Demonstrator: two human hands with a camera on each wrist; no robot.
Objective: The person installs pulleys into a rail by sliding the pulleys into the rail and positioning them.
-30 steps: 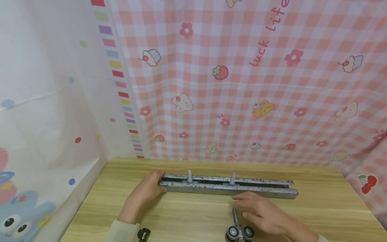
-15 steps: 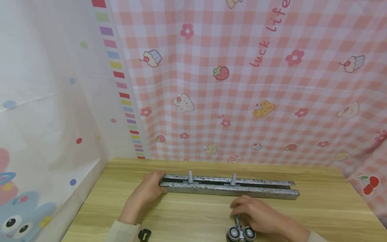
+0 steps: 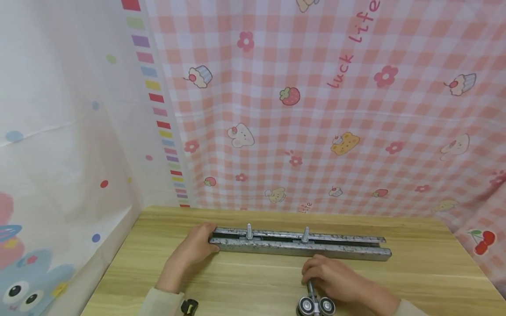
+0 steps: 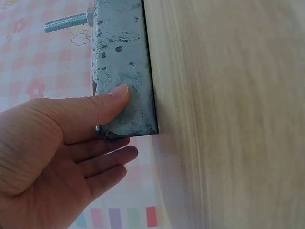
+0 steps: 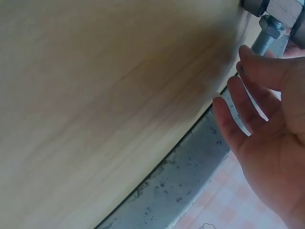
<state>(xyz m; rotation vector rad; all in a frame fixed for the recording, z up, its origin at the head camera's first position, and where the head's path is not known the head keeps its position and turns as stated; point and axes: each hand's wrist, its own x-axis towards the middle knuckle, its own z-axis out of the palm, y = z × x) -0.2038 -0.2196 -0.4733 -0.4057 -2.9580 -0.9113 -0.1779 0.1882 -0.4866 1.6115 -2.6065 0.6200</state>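
Note:
A grey steel channel rail (image 3: 348, 253) with a worn, speckled surface lies across the far part of the table. Two threaded bolts, a left one (image 3: 249, 231) and a right one (image 3: 306, 235), stand up through its slot. My left hand (image 3: 193, 246) holds the rail's left end; in the left wrist view the thumb (image 4: 114, 95) presses on its side face. Nearer to me is a roller trolley (image 3: 306, 306) with black-rimmed wheels and its own bolt. My right hand (image 3: 336, 276) pinches the end of that bolt (image 5: 263, 42) between thumb and fingers, which partly hide it.
The wood-grain table (image 3: 245, 281) carries these things. A pink checked cloth (image 3: 269, 109) hangs behind it, and a white patterned cloth (image 3: 79, 145) hangs at the left. Near the left sleeve sits a small black item (image 3: 189, 306).
My right hand has come down from beside the rail to the roller trolley and taken its bolt between thumb and fingers. The left hand stays on the rail's end.

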